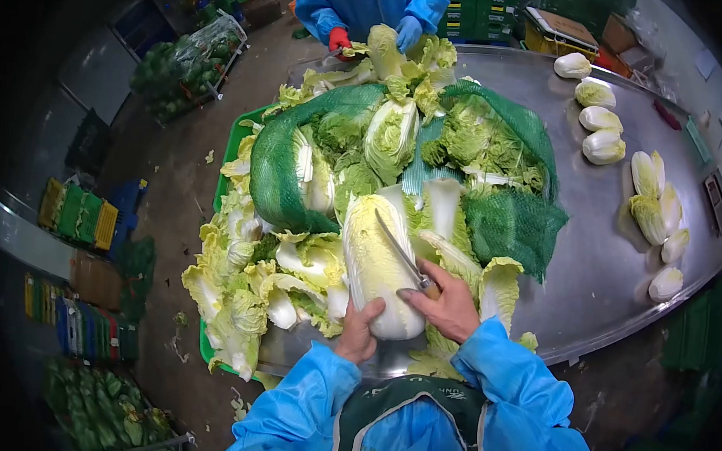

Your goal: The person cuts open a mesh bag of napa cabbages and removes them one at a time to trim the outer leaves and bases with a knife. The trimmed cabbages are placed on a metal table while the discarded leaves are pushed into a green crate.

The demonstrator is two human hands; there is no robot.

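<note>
A large napa cabbage [373,263], pale yellow at its top and white at its base, stands tilted in front of me. My left hand [358,333] grips its lower left side. In my right hand [449,304] is a knife [428,287] with a wooden handle, and its slightly curved blade lies across the front of the cabbage. The right thumb presses on the cabbage's lower right side. Loose outer leaves [301,263] lie around it, and behind it a green mesh bag [285,179] spreads open with more cabbages inside.
Opposite me, a person in a blue gown works at a cabbage, wearing a red glove [339,41] and a blue glove [408,33]. Trimmed cabbages [604,147] line the right of the metal table [576,230]. A green crate [207,344] heaped with leaves stands at its left.
</note>
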